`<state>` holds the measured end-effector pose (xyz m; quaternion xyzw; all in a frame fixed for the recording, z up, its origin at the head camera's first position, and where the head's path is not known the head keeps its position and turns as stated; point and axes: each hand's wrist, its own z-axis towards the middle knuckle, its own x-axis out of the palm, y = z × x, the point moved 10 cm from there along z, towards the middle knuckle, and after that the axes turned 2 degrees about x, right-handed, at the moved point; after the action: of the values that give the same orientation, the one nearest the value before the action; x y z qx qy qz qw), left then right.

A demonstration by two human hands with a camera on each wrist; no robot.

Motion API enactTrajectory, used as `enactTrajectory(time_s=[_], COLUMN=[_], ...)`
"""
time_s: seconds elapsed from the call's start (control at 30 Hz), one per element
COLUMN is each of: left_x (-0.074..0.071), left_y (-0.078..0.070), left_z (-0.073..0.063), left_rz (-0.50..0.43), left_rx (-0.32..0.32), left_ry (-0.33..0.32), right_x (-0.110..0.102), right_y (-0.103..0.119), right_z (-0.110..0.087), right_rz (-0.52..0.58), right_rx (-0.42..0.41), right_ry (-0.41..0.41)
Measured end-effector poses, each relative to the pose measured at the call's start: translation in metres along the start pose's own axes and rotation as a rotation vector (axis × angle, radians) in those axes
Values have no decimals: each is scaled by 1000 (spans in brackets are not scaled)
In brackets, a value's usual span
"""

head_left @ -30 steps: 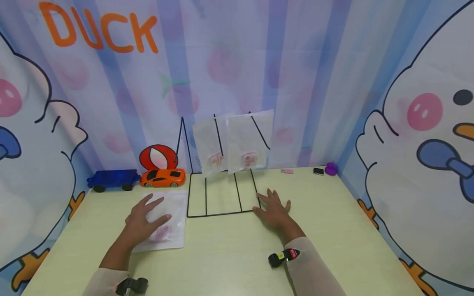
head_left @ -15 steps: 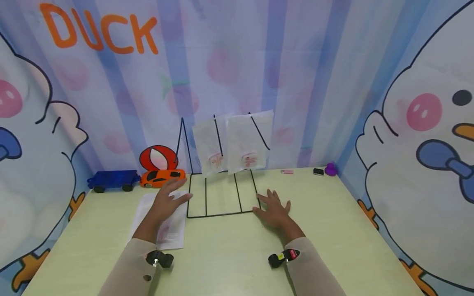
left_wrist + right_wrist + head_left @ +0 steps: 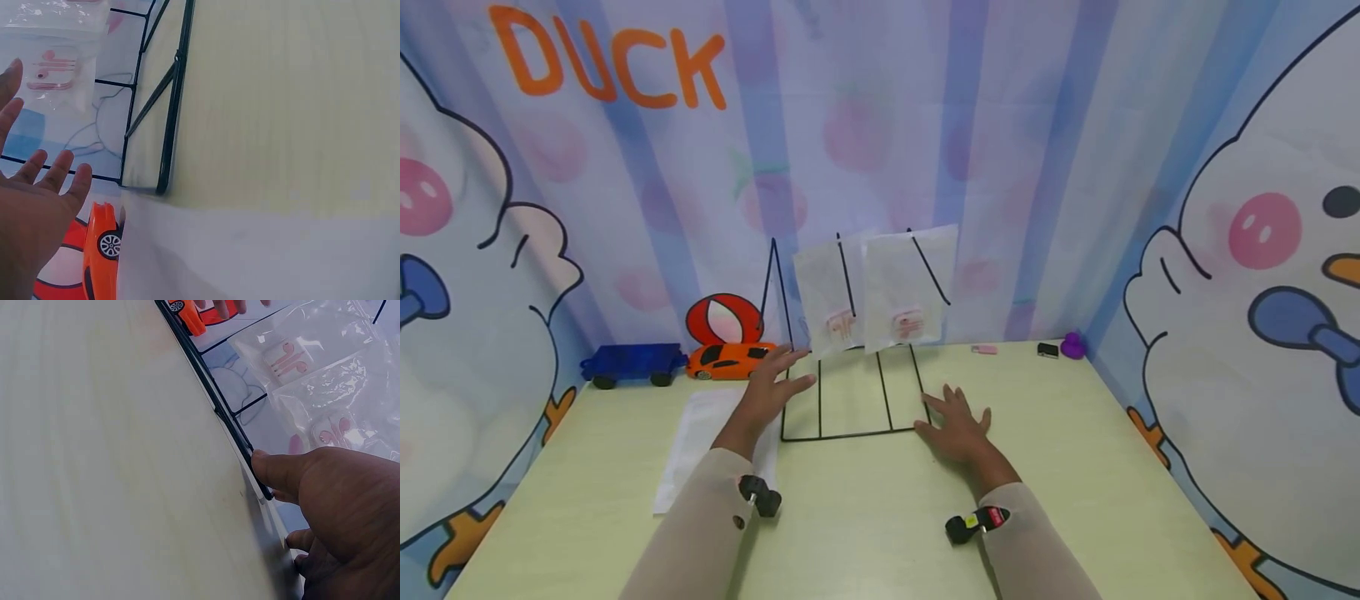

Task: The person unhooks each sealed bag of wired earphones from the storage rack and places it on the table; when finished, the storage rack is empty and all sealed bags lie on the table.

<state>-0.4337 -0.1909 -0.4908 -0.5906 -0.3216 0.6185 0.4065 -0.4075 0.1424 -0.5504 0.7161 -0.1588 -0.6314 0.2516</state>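
"Where is the black wire rack [image 3: 884, 392] placed?"
"It is stood on the worktop [image 3: 857, 517], with two clear packets [image 3: 891, 283] hung from its arms."
"And on the left?"
"The left hand [image 3: 767, 398] is spread by the rack's left side, near an orange toy car [image 3: 726, 362]; whether anything is touched cannot be told."
"The right hand [image 3: 957, 428]?"
"Spread too, its thumb laid against the rack's right front corner."
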Motion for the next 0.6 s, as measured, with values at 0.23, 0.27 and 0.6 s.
enactTrajectory(time_s=[0.23,0.27,0.6], left_x=[11,12,25], left_y=[-12,-13,-26], left_z=[12,12,22], left_rz=[15,12,-36], left_rx=[36,40,0], left_ry=[24,21,51], right_x=[-2,-2,-2], right_y=[1,2,5], right_z=[0,-1,-1], right_rz=[11,13,17], right_rx=[-10,-14,-9], right_ry=[-10,-11,-5])
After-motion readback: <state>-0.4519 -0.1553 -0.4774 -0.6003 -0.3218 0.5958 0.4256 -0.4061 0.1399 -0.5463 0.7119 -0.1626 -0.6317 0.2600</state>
